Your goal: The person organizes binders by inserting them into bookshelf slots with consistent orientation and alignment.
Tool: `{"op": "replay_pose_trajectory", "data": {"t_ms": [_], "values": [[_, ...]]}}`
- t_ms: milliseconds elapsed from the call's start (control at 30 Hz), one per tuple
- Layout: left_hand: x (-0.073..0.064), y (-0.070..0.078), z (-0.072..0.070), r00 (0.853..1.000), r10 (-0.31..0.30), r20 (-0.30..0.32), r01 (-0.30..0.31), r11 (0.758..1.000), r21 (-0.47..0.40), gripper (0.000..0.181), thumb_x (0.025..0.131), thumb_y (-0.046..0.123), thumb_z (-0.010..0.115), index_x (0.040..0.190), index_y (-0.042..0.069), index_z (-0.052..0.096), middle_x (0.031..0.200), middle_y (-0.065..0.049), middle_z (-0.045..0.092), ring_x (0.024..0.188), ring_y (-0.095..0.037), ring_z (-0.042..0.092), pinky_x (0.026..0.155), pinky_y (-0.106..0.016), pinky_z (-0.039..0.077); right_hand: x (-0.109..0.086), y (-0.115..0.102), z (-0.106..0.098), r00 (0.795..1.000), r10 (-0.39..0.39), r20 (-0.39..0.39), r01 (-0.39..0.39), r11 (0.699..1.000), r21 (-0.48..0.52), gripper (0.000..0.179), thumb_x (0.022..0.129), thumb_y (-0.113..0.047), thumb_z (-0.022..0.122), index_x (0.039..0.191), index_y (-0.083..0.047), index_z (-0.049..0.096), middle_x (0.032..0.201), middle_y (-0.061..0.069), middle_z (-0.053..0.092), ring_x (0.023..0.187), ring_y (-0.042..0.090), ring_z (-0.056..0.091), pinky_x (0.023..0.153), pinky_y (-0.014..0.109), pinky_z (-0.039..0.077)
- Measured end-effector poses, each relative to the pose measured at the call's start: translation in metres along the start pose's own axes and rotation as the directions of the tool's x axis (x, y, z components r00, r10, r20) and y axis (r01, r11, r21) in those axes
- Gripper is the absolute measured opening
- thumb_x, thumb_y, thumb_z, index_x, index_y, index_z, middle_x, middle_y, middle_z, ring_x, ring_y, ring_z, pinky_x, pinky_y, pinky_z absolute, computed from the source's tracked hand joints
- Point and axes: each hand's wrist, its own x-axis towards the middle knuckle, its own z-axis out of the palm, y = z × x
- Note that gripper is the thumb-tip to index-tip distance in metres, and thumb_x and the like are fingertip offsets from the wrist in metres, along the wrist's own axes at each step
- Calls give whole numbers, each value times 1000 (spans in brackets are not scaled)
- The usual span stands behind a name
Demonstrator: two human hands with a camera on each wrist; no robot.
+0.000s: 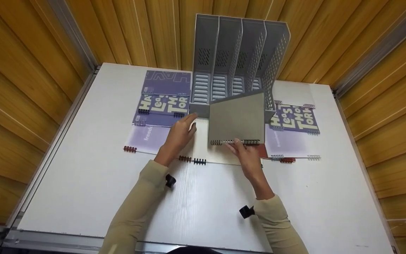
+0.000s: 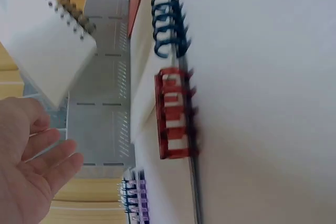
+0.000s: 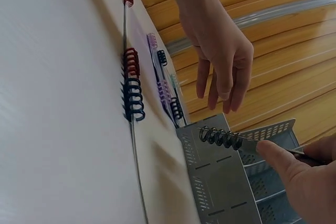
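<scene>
Right hand (image 1: 249, 161) pinching notebook (image 1: 237, 120), left hand (image 1: 179, 133) near 4-slot rack (image 1: 205, 37)

In your head view, the file rack (image 1: 238, 60) stands upper centre on the surface (image 1: 203, 201), the wall (image 1: 153, 31) behind it. The held notebook (image 1: 237, 118), in the fingers of your right hand (image 1: 248, 160), covers part of the rack's lower front; below it lies a flat notebook (image 1: 220, 154). Your left hand (image 1: 179, 135) is near the rack's lower left corner. Overlapping left-side notebooks (image 1: 160, 106) and right-side notebooks (image 1: 291, 118) flank it.
</scene>
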Motion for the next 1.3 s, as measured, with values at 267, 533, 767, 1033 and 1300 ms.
{"op": "replay_pose_trajectory", "data": {"t_ms": [267,533,767,1033,1300], "values": [[33,-7,0,971,-216,-104,205,973,-110,40,99,-1,59,139,-1,59,140,-19,60,129,-34,58,102,-40,50,5,-6,-29,996,-84,40,77,986,150,62,108,-6,45,162,-16,17,155,21,42,135,34,52,103,43,48],[66,-20,3,926,-375,-52,367,923,-121,33,104,12,56,131,-4,64,124,-21,69,117,-34,65,97,-43,52,9,-20,-58,989,-143,33,135,972,190,59,108,-7,45,161,-17,19,158,17,38,142,32,45,104,41,47],[84,-20,2,892,-452,27,450,879,-160,25,106,18,54,100,0,70,97,-16,71,83,-24,60,72,-41,49,10,-26,-66,991,-134,-5,133,973,186,60,108,-6,45,161,-13,18,157,20,37,143,33,42,103,38,49],[95,-23,5,884,-467,-13,459,874,-156,16,98,6,59,90,1,73,88,-11,70,74,-20,53,66,-35,44,12,-33,-72,991,-131,-21,132,981,139,59,109,-9,44,161,-15,18,159,17,36,142,32,44,105,41,47],[97,-28,4,889,-456,-46,438,875,-208,13,92,1,64,83,0,72,76,-4,61,69,-17,47,61,-29,36,15,-39,-79,989,-142,-33,145,986,82,59,109,-13,44,161,-14,17,159,18,36,140,32,47,102,32,49]]}}
